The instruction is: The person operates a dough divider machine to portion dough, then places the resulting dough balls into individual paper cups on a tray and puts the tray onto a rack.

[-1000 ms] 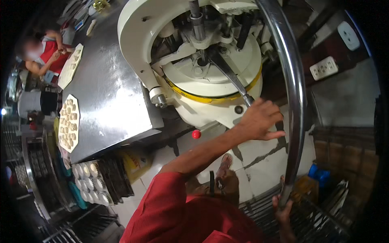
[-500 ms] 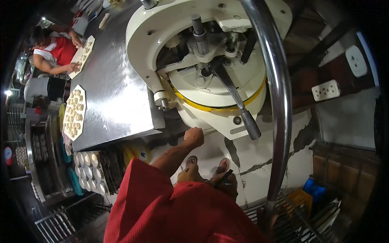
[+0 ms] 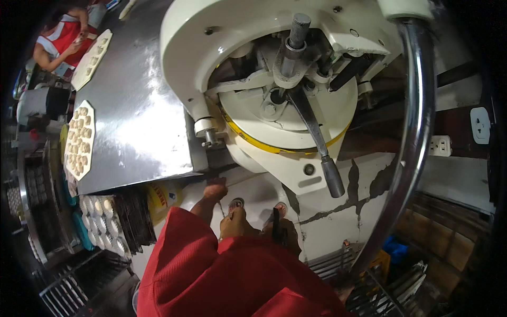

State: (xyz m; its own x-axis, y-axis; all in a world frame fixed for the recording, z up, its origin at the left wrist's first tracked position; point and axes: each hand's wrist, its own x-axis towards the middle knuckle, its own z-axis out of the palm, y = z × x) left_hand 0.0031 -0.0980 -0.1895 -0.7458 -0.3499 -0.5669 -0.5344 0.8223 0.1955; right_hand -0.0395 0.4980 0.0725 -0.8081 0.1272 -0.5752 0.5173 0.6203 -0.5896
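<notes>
Open room lies above the tiled floor between the lever's black grip and the curved chrome bar, which walls off the right from far to near. The steel table leaves a broad path across its middle — two dough boards line its left edge — but the cream machine bounds it on the right. Stacked moulds stand below the table's near edge.

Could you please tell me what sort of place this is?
Probably a bakery kitchen: a cream octagonal board holds pale dough-like pieces, grey metal trays with round cups are stacked together, and a large cream metal machine stands nearby.
</notes>
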